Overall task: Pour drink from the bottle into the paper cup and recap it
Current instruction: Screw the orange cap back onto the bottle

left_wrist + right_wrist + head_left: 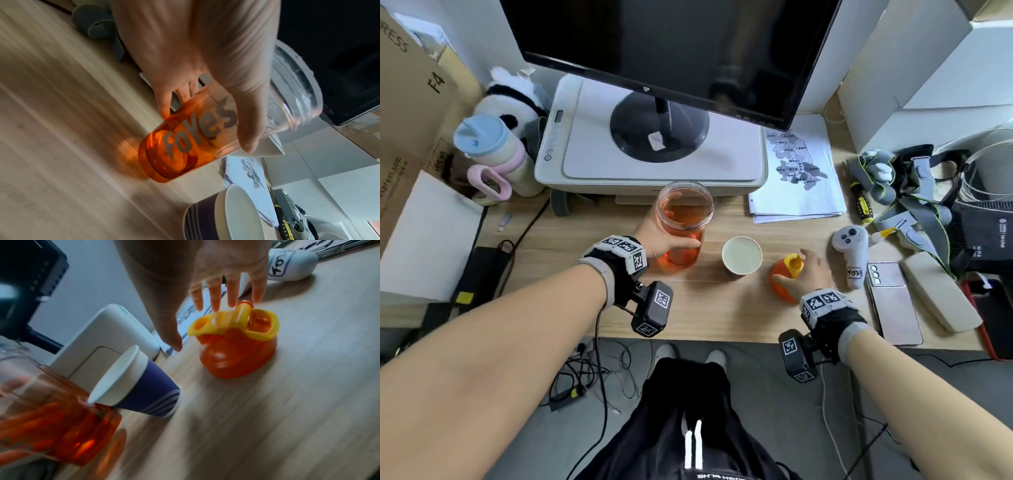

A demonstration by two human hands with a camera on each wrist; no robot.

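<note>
Head view: left hand point(667, 241) wraps the uncapped orange bottle point(683, 228) standing left of the paper cup point(742, 255). Left wrist alone shows grey lettering on it. Right wrist: right hand point(205, 272), fingers spread, hovers over the orange-and-yellow cap point(238, 345) on the desk point(287, 402).

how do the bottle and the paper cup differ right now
The bottle is clear plastic holding orange drink; the paper cup is opaque, white inside, and looks empty. The left hand grips the bottle; no hand touches the cup. The bottle is taller. Both stand open-topped on the desk.
</note>
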